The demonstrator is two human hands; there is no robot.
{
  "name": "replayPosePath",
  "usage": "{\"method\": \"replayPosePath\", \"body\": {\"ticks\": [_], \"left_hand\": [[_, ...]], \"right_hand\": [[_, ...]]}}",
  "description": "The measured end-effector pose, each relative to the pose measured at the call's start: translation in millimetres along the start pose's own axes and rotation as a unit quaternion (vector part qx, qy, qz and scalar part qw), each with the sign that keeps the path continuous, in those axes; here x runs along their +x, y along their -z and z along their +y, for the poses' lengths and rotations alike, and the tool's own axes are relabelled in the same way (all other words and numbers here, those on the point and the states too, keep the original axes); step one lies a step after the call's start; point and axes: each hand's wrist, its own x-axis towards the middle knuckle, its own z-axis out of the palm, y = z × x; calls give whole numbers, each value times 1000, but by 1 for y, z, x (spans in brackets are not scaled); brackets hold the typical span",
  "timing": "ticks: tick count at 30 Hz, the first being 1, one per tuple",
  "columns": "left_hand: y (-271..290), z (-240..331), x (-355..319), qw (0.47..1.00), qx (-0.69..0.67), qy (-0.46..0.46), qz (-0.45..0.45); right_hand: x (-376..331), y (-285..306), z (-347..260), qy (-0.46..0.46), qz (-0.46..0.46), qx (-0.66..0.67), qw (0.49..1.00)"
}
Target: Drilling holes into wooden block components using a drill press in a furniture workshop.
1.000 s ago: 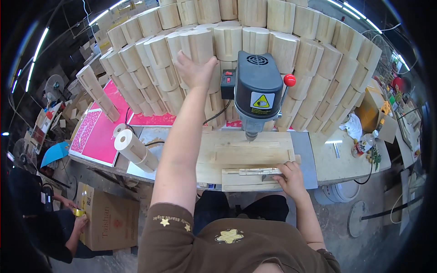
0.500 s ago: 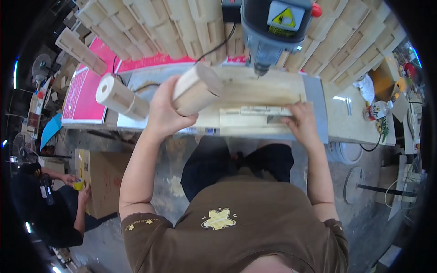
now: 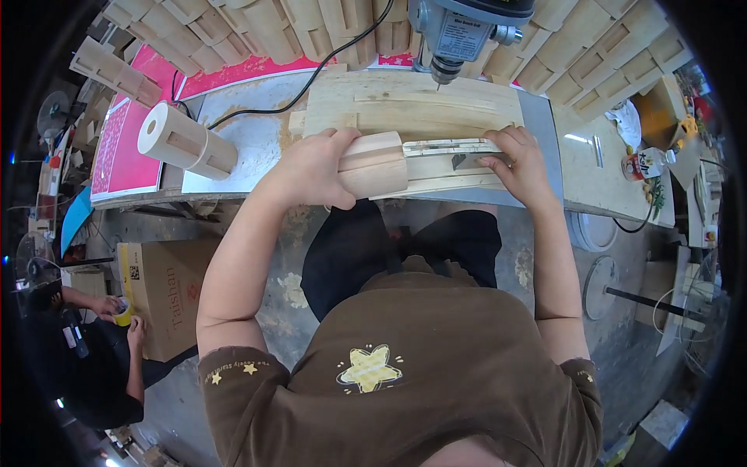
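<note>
My left hand (image 3: 317, 167) is closed round a pale wooden cylinder (image 3: 377, 165) with a slot along its side. The cylinder lies level on the bench, its right end at a wooden fixture (image 3: 436, 185) of thin boards. Along this fixture runs a narrow pale strip (image 3: 447, 146) with marks on its edge. My right hand (image 3: 517, 159) pinches the strip's right end between thumb and fingers. A small grey metal piece (image 3: 461, 162) sits under the strip beside my thumb. Above the fixture hangs the chuck (image 3: 446, 71) of a bench drill (image 3: 467, 31).
Another slotted wooden cylinder (image 3: 187, 142) leans at the left. Rows of similar cylinders (image 3: 342, 31) are stacked behind. A black cable (image 3: 311, 82) crosses the bench. At far left, a co-worker (image 3: 85, 350) holds yellow tape (image 3: 123, 311) by a cardboard box (image 3: 175, 300). A bottle (image 3: 646, 163) stands at right.
My left hand has lowered the cylinder from above the bench and laid it level against the fixture. My right hand stays at the strip's end. The whole view has shifted slightly.
</note>
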Motion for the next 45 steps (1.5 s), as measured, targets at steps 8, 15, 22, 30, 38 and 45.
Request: {"method": "replayPosePath", "body": {"ticks": [8,15,22,30,38,45], "left_hand": [[-9,4,29,995,-72,-67,-6],[-90,26,33,864,-456,-70,203],[-133,26,28,890,-268,-47,367],[-122,17,60,919,-88,35,382],[-103,-27,73,930,-100,46,350],[-103,-36,76,931,-109,-7,349]], "right_hand": [[2,4,-5,-13,-6,-12,1000],[-4,0,-5,-36,38,-31,998],[-10,-12,0,-37,120,-70,990],[20,-30,21,-98,139,-86,982],[38,-51,11,-127,157,-72,977],[76,43,31,-87,295,208,929]]}}
